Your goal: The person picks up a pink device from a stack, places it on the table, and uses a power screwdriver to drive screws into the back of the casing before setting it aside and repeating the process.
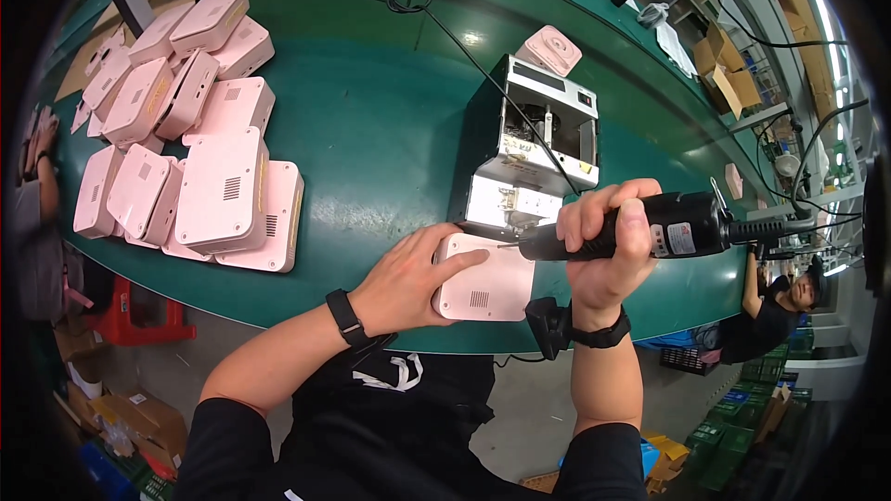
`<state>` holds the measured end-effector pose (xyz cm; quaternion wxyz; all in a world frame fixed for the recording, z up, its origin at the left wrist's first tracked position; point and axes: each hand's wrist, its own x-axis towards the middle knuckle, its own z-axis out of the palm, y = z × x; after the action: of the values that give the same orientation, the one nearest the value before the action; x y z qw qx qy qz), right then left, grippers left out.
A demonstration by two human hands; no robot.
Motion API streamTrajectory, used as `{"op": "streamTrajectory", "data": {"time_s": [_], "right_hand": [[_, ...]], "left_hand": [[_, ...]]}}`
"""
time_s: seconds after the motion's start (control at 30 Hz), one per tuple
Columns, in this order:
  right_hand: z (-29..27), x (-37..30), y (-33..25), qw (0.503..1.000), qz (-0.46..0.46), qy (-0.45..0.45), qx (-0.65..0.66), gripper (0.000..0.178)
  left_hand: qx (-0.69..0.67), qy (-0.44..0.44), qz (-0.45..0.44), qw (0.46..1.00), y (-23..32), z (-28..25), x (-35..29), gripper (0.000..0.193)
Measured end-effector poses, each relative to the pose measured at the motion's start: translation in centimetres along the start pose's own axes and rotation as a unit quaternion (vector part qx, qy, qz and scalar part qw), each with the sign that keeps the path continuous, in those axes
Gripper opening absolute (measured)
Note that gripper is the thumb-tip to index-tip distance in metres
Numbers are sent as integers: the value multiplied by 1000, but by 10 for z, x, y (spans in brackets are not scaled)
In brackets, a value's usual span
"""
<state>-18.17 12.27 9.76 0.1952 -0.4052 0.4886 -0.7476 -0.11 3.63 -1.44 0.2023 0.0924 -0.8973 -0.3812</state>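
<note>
A pink plastic housing [501, 289] with a vent grille and rounded corners lies at the table's front edge. My left hand [404, 276] grips its left side, the thumb laid across the top face. In my right hand [608, 239] is a black electric screwdriver [691, 225], held nearly level with the fingers wrapped round its body. Its thin bit points left, over the far part of the housing near my left thumb. Whether the bit touches a screw is too small to tell. Just beyond the housing stands a black and white screw feeder [534, 162].
Several pink housings [218, 190] are piled on the left of the green table [371, 121]. Another pink part [550, 49] sits behind the feeder. A black cable [473, 56] crosses the table. Other people [789, 292] are at the right, far side and left; a red stool [139, 313] stands below.
</note>
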Motion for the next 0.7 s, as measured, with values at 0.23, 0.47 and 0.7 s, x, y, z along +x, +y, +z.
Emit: {"op": "streamTrajectory", "data": {"time_s": [0.23,0.47,0.7], "right_hand": [[6,-1,-17,999,9,43,-5,18],[4,21,-21,998,-41,48,-8,18],[8,8,-30,1000,13,-1,11,19]], "left_hand": [[6,-1,6,1000,5,2,-1,85],[8,-17,15,1000,10,15,11,82],[0,-25,13,1000,8,18,13,81]]}}
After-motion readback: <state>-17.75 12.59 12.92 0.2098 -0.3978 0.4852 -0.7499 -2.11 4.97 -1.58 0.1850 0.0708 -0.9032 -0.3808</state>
